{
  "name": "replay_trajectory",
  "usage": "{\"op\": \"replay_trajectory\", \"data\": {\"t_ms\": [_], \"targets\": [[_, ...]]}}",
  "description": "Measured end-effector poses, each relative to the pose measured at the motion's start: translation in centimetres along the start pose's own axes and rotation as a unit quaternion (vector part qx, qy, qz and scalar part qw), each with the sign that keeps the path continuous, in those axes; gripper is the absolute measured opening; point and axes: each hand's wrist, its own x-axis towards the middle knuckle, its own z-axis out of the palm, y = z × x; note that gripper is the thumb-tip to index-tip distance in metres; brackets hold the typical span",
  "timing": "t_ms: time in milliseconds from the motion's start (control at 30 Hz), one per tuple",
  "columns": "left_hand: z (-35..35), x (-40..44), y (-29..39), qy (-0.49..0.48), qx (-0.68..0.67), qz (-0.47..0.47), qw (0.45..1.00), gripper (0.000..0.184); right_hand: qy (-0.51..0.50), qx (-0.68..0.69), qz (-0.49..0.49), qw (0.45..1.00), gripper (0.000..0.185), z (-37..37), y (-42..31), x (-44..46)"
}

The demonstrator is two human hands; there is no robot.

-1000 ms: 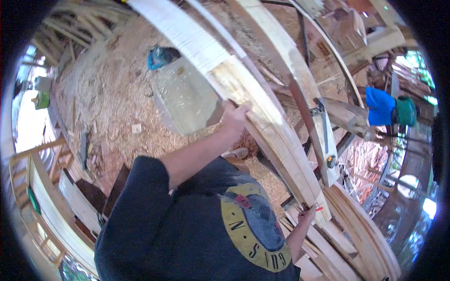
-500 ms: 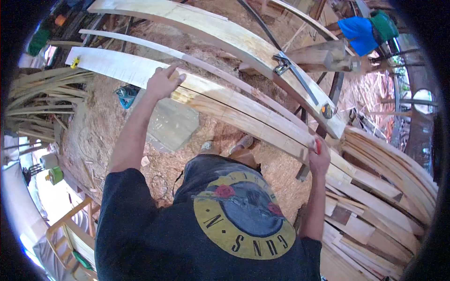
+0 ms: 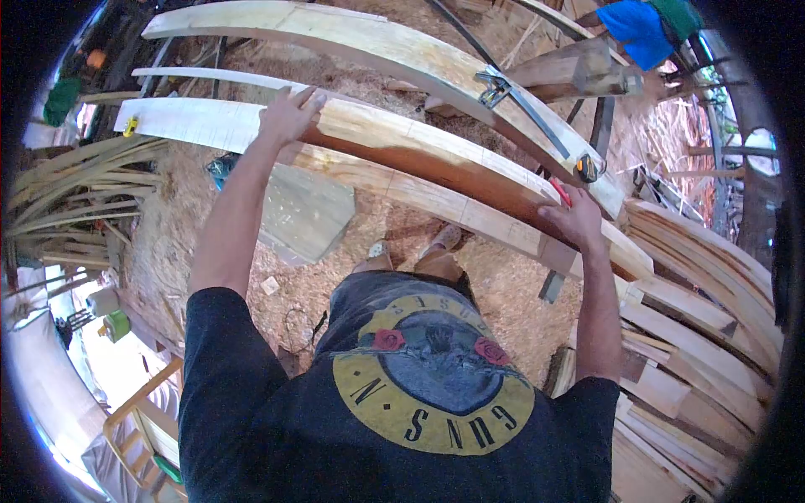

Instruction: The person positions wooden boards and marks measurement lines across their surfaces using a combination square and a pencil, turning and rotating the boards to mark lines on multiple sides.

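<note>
My left hand (image 3: 288,119) grips a long curved wooden plank (image 3: 419,134), its fingers bent over the top edge. Farther right, my right hand (image 3: 580,221) holds a slim red pencil (image 3: 561,193) and rests against the same plank near its right end. The plank is tipped, showing a shaded brown side towards me. On my side lies a second curved plank (image 3: 394,184), with a dark gap between the two. A yellow tape measure (image 3: 131,126) sits on its left end.
Beyond is a wider curved board (image 3: 335,32) carrying a clamp or square (image 3: 503,90) and an orange-black tape measure (image 3: 589,168). Stacked planks (image 3: 704,243) lie at right, and offcut strips (image 3: 75,184) at left. A person in blue shorts (image 3: 635,32) is at the far right.
The far plank has shifted away and tipped, widening the narrow gap between the two planks. My right hand has moved up and slightly right with the pencil; my left hand has moved slightly away.
</note>
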Motion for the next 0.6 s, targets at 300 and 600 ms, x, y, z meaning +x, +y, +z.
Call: {"op": "replay_trajectory", "data": {"t_ms": [300, 600], "targets": [[0.3, -1.5, 8.5, -0.005, 0.117, 0.283, 0.952, 0.100, -0.123, 0.007, 0.076, 0.989, 0.068, -1.4, -0.2, 2.5], [1.4, -0.4, 8.0, -0.030, 0.072, 0.334, 0.939, 0.088, -0.086, -0.009, 0.098, 0.991, 0.070, -0.9, -0.1, 1.3]]}}
